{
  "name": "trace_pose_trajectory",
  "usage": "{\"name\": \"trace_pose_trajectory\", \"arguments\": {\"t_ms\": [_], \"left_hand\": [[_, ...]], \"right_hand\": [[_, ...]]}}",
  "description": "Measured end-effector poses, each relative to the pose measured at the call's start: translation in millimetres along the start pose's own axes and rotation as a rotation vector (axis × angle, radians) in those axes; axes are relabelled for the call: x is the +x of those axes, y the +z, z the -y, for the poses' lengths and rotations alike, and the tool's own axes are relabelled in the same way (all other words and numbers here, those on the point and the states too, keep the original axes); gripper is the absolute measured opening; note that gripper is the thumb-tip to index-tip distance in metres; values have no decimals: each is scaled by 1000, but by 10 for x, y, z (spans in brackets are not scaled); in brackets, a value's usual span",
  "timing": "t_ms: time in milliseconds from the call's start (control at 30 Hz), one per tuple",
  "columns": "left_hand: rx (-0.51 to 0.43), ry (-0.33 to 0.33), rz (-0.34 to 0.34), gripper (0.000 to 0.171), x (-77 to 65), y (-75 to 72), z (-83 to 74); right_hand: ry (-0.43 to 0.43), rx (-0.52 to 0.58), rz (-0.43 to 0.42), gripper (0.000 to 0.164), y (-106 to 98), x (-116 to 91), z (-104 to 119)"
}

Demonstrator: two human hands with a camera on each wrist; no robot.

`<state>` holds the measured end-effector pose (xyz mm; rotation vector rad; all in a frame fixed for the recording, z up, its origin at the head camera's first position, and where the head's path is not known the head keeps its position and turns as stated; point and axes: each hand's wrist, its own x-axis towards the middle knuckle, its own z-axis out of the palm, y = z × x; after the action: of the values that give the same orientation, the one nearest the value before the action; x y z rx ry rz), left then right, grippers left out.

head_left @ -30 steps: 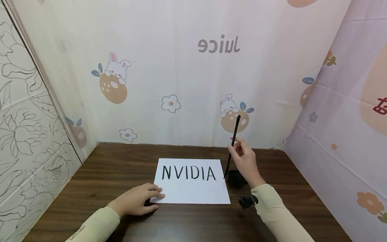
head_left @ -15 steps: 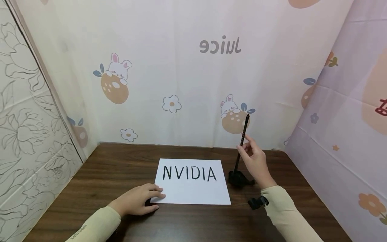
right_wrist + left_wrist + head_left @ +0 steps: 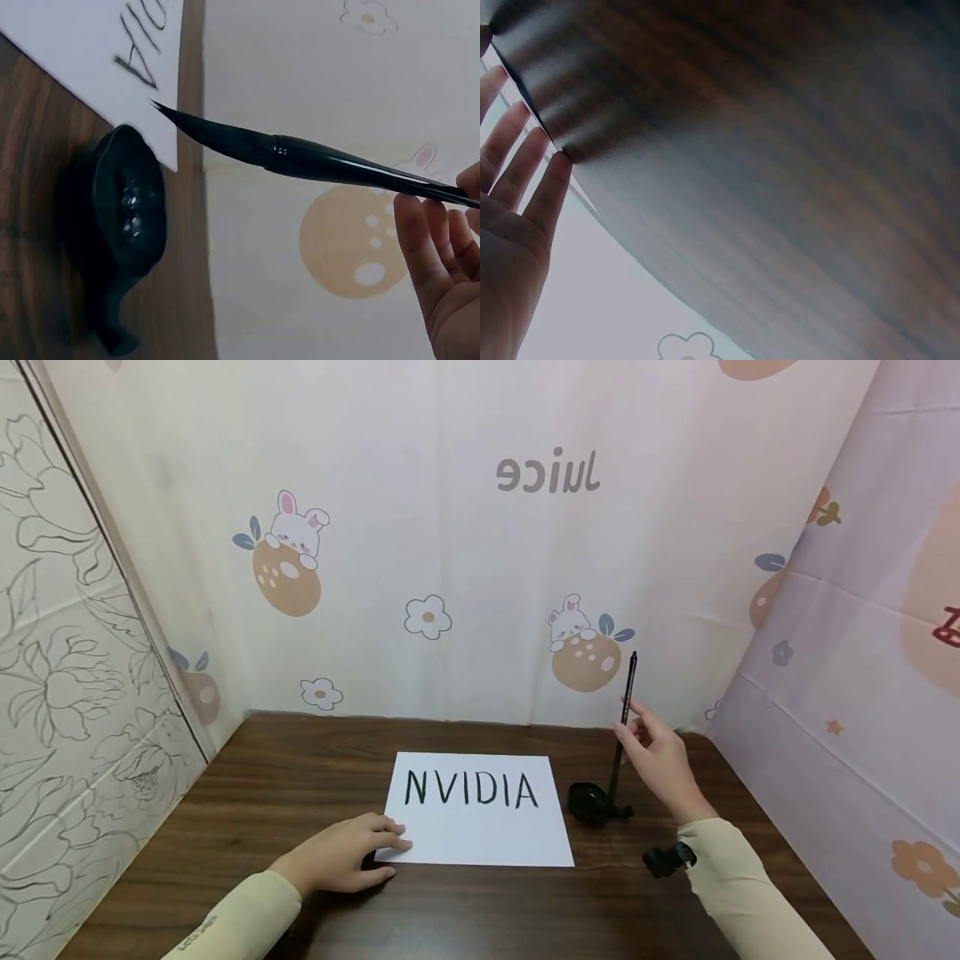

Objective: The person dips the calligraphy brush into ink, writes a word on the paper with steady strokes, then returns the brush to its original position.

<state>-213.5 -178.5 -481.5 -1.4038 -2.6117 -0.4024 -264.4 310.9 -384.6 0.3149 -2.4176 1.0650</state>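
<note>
A black calligraphy brush (image 3: 624, 718) stands nearly upright in my right hand (image 3: 660, 764), pinched by thumb and fingers partway up its handle. Its dark bristles taper to a point in the right wrist view, where the brush (image 3: 322, 161) is clear of the dish. Beside it on the table sits a small black ink dish (image 3: 590, 803) with a short handle; dark liquid glints inside the dish (image 3: 133, 202). My left hand (image 3: 341, 853) rests with extended fingers on the lower left corner of a white paper sheet (image 3: 480, 839), which bears the black brushed letters "NVIDIA".
The dark wood-grain table (image 3: 480, 910) ends at a printed curtain (image 3: 480, 543) behind the paper. More patterned cloth hangs at the right (image 3: 840, 635) and a flower-drawn panel (image 3: 67, 652) stands at the left. A black wrist camera (image 3: 667, 860) juts from my right wrist.
My right hand has moved right with the brush, from beside the paper's right edge, past the ink dish, to the dish's handle side. My left hand has stayed on the paper.
</note>
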Motion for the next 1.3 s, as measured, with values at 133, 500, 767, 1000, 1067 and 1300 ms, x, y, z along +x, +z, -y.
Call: {"name": "trace_pose_trajectory", "arguments": {"t_ms": [133,500,767,1000,1067,1300], "left_hand": [[0,-10,8,33,-7,-1,1],[-7,14,-3,33,1,-18,-11],[3,5,0,34,2,0,5],[7,20,-12,34,-4,9,3],[5,23,-13,34,-5,3,-2],[2,16,-5,34,0,-12,-12]], "right_hand": [[31,-33,19,55,-29,-16,-70],[173,-5,184,63,-156,19,-229],[301,118,302,72,-132,66,-355],[347,173,371,72,-69,82,-542],[353,172,379,72,-54,87,-571],[379,139,414,72,16,95,-625]]}}
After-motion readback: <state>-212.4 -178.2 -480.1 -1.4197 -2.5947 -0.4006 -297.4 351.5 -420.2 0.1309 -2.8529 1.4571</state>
